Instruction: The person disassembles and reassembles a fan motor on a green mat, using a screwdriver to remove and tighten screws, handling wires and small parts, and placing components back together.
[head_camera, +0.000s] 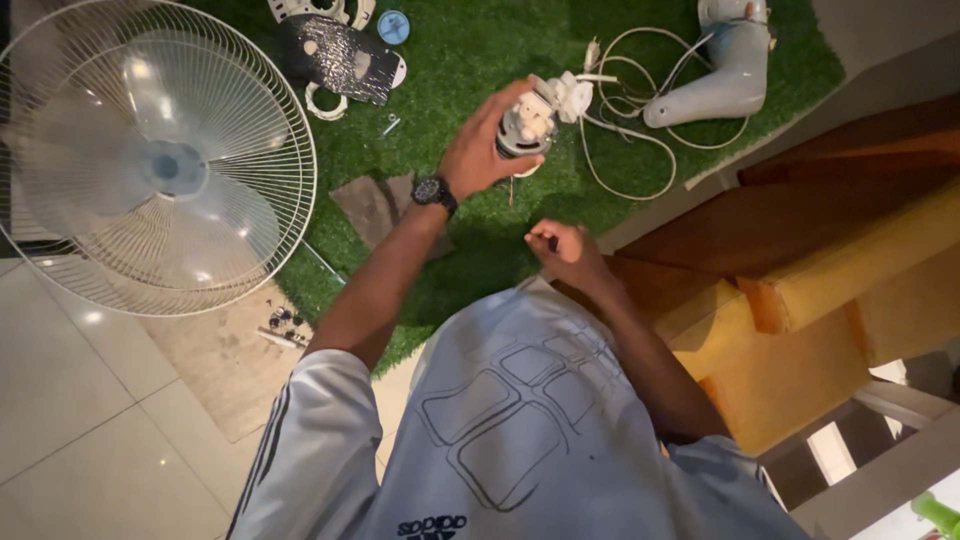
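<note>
- Fan head (150, 160), white wire guard, lying on tile at the green turf mat (480, 60) edge.
- Grey fan housing (735, 60) with looped white cable (640, 130), far side of mat.
- Dark cover piece (340, 58), blue cap (393, 27), loose screws (282, 325) nearby.
- Left hand (480, 150), wristwatch (434, 192) on wrist: closed around small motor (530, 122), raised above the mat.
- Right hand (565, 250): fingers curled narrow, below the motor, apart from it; contents cannot be told.
</note>
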